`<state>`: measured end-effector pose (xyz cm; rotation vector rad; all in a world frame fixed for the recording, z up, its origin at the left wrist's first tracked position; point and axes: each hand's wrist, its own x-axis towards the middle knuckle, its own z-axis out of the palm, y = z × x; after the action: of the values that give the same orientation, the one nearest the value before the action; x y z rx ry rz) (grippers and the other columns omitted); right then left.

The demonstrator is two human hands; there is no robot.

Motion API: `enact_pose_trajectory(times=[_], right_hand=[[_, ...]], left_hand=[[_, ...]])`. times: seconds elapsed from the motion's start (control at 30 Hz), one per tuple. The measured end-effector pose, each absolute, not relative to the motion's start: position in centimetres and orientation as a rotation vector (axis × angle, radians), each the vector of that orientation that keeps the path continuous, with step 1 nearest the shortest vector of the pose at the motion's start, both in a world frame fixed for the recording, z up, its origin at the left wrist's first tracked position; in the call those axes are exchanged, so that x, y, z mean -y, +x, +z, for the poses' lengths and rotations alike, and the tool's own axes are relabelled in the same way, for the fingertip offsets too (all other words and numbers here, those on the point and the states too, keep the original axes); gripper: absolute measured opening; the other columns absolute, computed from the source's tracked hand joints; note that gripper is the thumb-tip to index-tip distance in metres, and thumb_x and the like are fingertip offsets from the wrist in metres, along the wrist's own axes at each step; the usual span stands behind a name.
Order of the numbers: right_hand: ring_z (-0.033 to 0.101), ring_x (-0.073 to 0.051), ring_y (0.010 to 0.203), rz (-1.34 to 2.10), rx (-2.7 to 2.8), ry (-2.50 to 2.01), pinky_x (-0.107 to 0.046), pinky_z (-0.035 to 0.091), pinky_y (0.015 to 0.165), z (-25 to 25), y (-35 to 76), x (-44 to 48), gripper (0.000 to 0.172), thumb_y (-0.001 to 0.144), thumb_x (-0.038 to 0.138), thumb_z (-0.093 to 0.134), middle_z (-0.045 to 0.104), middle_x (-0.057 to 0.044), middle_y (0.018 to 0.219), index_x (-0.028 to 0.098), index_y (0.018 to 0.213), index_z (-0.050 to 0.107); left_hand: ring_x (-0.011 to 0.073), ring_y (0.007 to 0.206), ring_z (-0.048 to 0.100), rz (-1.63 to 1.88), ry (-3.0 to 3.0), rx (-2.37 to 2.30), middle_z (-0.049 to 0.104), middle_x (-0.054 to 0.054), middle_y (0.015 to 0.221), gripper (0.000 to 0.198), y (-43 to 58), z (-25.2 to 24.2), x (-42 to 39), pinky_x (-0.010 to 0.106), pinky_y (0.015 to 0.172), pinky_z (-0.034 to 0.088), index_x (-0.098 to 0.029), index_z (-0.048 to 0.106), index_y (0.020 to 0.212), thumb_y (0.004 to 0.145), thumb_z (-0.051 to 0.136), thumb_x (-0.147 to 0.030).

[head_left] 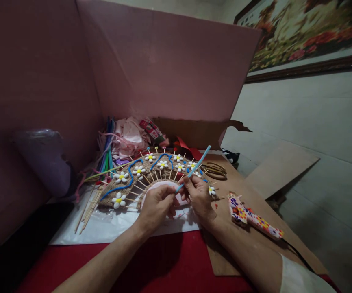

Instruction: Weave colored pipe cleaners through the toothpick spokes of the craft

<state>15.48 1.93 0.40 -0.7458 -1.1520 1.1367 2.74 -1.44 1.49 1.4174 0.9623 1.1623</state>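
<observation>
Between my two hands is a light-blue pipe cleaner (200,160), slanting up to the right. My right hand (199,199) pinches it along its lower part. At its lower end, the fingertips of my left hand (160,201) are closed on it. Just behind my hands lies a fan-shaped craft piece (151,166), wound with brown twine over thin wooden sticks. White flowers with yellow centres (121,177) and wavy dark-blue strips (131,174) decorate it. My hands partly hide its pale inner half-circle (147,195).
At right, a flower-patterned glue gun (255,219) with a black cord lies on brown cardboard (224,252). Scissors (215,171) rest behind it. Loose wooden sticks (87,209), coloured pipe cleaners (107,160) and pink scraps (130,136) are at left and back. Pink panels (170,61) stand behind.
</observation>
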Motion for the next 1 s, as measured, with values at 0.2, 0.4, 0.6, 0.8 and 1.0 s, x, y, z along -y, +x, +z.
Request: enact_pose_trajectory(times=[0.2,0.4,0.6,0.8,1.0], right_hand=[[0.045,-0.005,0.034,1.099,1.151,-0.760,-0.015,0.031,0.033,0.64,15.53,-1.72,0.032,0.072,0.046,0.065,0.056,0.004,0.047,0.015,0.069,0.056],[0.044,-0.006,0.036,1.084,1.174,-0.787,-0.016,0.031,0.034,0.67,15.57,-1.59,0.034,0.074,0.048,0.062,0.056,0.003,0.050,0.015,0.070,0.056],[0.043,-0.005,0.034,1.075,1.167,-0.776,-0.015,0.029,0.033,0.51,15.64,-1.68,0.032,0.076,0.047,0.061,0.055,0.004,0.048,0.016,0.070,0.056],[0.043,-0.005,0.038,1.033,1.252,-0.790,-0.017,0.032,0.035,0.22,15.62,-1.79,0.031,0.078,0.047,0.060,0.055,0.004,0.053,0.016,0.073,0.055],[0.043,-0.007,0.042,0.986,1.382,-0.803,-0.018,0.034,0.040,0.12,15.60,-1.77,0.029,0.080,0.043,0.059,0.050,0.004,0.053,0.018,0.067,0.050]], left_hand=[[0.0086,0.040,0.053,1.163,1.346,-0.961,0.063,0.003,0.064,0.019,2.84,1.45,1.22,0.021,0.038,0.044,-0.012,0.057,0.075,0.075,0.055,-0.031],[0.0092,0.036,0.052,1.129,1.334,-0.962,0.061,0.001,0.054,0.016,2.79,1.53,1.06,0.020,0.035,0.041,-0.013,0.054,0.069,0.073,0.056,-0.029],[0.0078,0.032,0.048,1.111,1.358,-1.064,0.060,0.000,0.052,0.018,2.73,1.21,1.13,0.018,0.032,0.037,-0.015,0.050,0.068,0.074,0.055,-0.031],[0.0078,0.033,0.047,1.124,1.408,-1.036,0.058,-0.001,0.055,0.021,2.77,1.28,1.08,0.018,0.032,0.035,-0.016,0.048,0.070,0.079,0.049,-0.035],[0.0083,0.034,0.045,1.111,1.501,-1.098,0.055,-0.002,0.053,0.019,2.74,0.99,1.13,0.019,0.034,0.034,-0.017,0.048,0.069,0.080,0.045,-0.032]])
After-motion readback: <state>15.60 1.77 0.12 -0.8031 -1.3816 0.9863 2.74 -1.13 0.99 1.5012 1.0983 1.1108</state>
